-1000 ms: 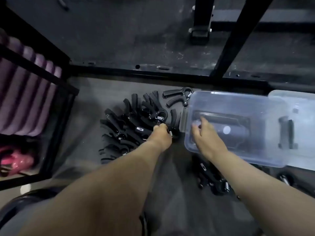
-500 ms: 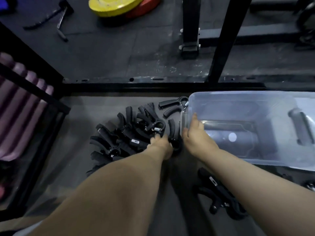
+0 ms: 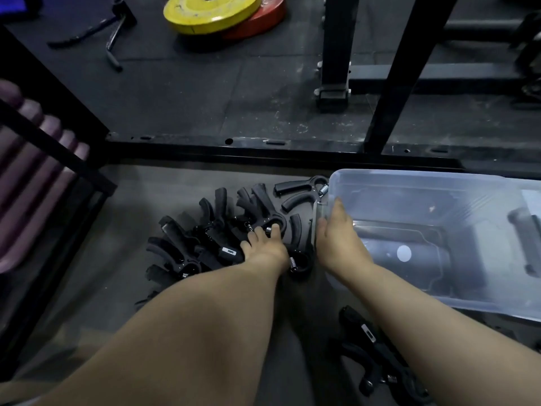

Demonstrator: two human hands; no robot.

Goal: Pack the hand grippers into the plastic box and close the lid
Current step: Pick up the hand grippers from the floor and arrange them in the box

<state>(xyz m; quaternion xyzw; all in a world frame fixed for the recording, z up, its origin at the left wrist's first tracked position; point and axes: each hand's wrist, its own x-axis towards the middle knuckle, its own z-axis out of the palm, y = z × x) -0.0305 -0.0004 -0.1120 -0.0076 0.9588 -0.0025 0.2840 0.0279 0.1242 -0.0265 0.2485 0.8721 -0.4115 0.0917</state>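
Steadying the plastic box (image 3: 409,183) w/ the R hand (image 3: 341,244) while the L hand (image 3: 265,249) reaches into the main heap of hand grippers (image 3: 205,238), centre of frame.

R hand: thumb inside the box's left wall, fingers (image 3: 322,227) outside it, pinching the wall near its left corner. This is prob. to stop the light box sliding as items go in.

L hand: fingertips laid on the ring end of one black gripper (image 3: 263,200) at the heap's right edge, beside its spring. The thumb is hidden under the palm, so whether the grip is closed cannot be told.

Box lies open at centre right and runs off the right edge, lid not on; contents are hard to read through the clear plastic. The heap sits on the grey floor (image 3: 117,230) just left of the box, so each transfer is short. A lone gripper (image 3: 298,189) lies at the box's upper-left corner. A second group (image 3: 374,347) lies lower right, under the R forearm.

Judgement: early stage, most grippers unpacked.

Background, top of frame: yellow weight plate (image 3: 210,10), black rack upright (image 3: 409,68).
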